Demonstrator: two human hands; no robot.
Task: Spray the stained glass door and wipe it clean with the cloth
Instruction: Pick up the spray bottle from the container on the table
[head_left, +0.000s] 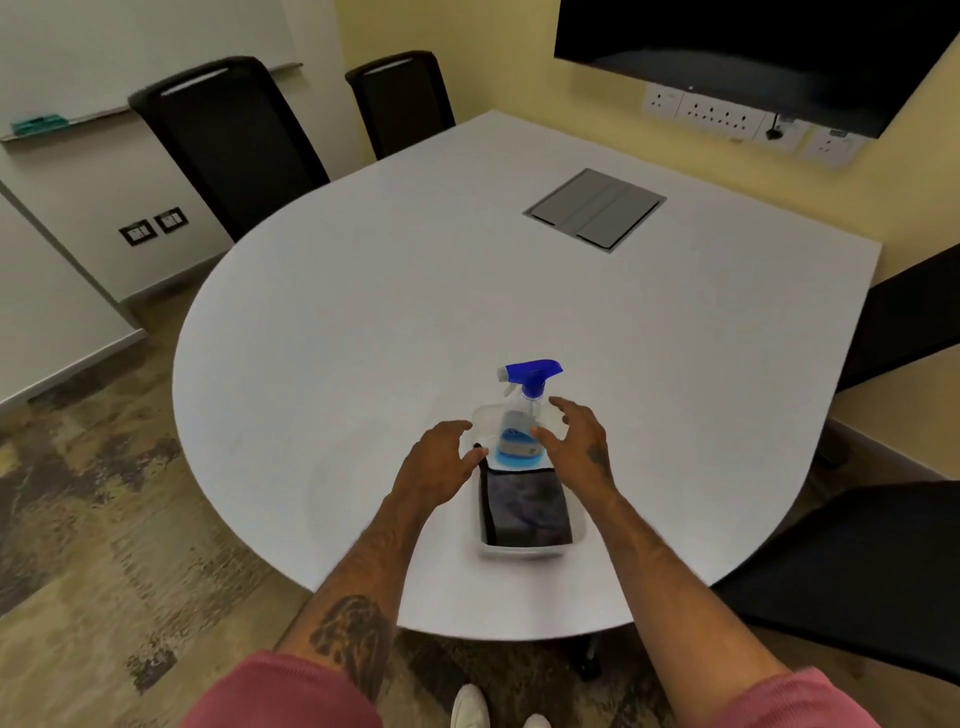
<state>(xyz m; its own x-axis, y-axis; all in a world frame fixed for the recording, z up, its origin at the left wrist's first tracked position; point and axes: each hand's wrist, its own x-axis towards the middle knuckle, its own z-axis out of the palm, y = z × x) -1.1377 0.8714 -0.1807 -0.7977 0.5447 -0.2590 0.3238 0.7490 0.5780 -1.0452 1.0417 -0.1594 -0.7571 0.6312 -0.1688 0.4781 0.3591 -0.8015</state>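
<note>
Near the table's front edge, both hands reach for the cleaning kit; no glass door is in view.
Left hand (441, 462) and right hand (576, 441), fingers spread and empty, flank the clear plastic spray bottle with blue trigger head (522, 415) standing in the shallow white plastic tray (519, 552) behind the folded dark cloth (530, 512). A nudge could topple the tall, slick bottle.

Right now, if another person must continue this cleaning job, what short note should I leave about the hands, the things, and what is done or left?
Left hand: open, empty, beside the container's left wall.
Right hand: open, fingers spread around the spray bottle, not yet gripping it.
The bottle stands upright at the far end of the clear plastic container on the white table; the dark cloth lies folded in the near end.
Done: nothing yet.
Left: take both, spray and wipe the glass door, which is not in view.
</note>
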